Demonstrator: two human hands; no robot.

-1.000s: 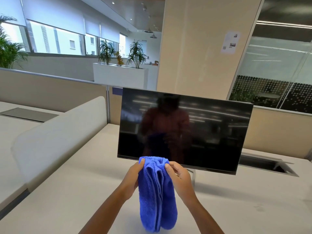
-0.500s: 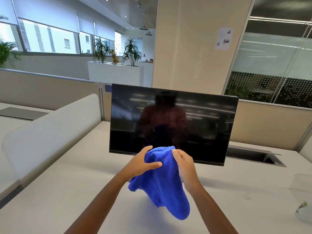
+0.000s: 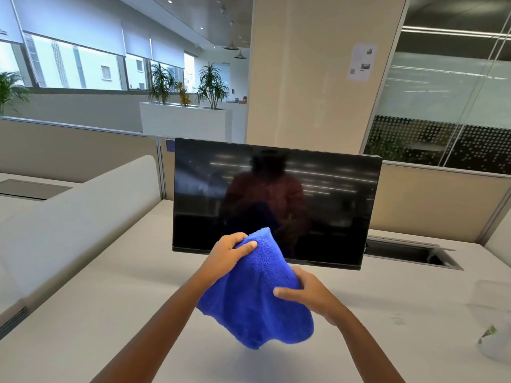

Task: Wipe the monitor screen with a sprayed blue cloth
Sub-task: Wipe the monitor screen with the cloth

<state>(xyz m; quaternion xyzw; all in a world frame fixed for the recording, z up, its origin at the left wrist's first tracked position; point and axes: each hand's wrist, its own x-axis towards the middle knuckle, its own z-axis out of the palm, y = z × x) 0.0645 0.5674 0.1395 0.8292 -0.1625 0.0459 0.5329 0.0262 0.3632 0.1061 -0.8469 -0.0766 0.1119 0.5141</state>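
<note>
A dark monitor [image 3: 318,194] stands on the white desk [image 3: 110,313], its screen off and reflecting the room. In front of its lower edge I hold a fluffy blue cloth [image 3: 257,297] in the air with both hands. My left hand [image 3: 229,252] grips the cloth's top corner, thumb laid over it. My right hand [image 3: 307,294] grips the cloth's right side lower down, fingers curled round the fabric. The cloth hangs spread between them, apart from the screen.
A clear spray bottle with a green label [image 3: 495,327] stands blurred at the desk's right edge. An open cable hatch [image 3: 409,251] lies behind the monitor on the right. A white padded divider [image 3: 69,217] runs along the left, beige partitions behind.
The cloth has gone from a folded hanging bundle to spread out. My right hand dropped from the top edge to the cloth's right side, while my left stayed on top.
</note>
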